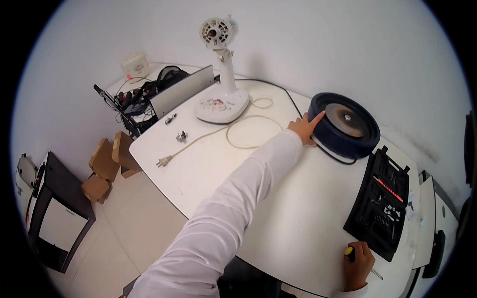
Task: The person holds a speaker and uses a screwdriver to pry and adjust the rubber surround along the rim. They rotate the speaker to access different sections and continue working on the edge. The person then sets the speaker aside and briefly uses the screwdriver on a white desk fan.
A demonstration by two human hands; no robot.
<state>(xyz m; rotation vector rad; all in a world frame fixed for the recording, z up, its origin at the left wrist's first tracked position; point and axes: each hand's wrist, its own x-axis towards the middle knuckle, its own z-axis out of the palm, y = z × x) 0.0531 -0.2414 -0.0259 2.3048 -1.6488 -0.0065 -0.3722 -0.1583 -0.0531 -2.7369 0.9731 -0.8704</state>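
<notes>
My left hand (303, 128) reaches across the white table to a round dark-blue housing with a cord. Its index finger is stretched over the rim of this housing (339, 143), and the thumb lies lower against the outer side. Inside the housing sits a stained metal disc (344, 120) with a small hub. Near the front right edge, my right hand (358, 265) is closed around a screwdriver (350, 254) with a yellow and black handle; its metal shaft sticks out to the right of the hand. The nearest thing to that hand is an open black toolbox (360, 213).
A desk fan stand (227, 74) with a bare motor stands at the back. Its pale cord and plug (165, 160) lie on the white table (293, 213). Small metal parts (182, 136) lie near the left edge. Cardboard boxes (105, 159) and a dark cabinet (64, 218) stand lower left.
</notes>
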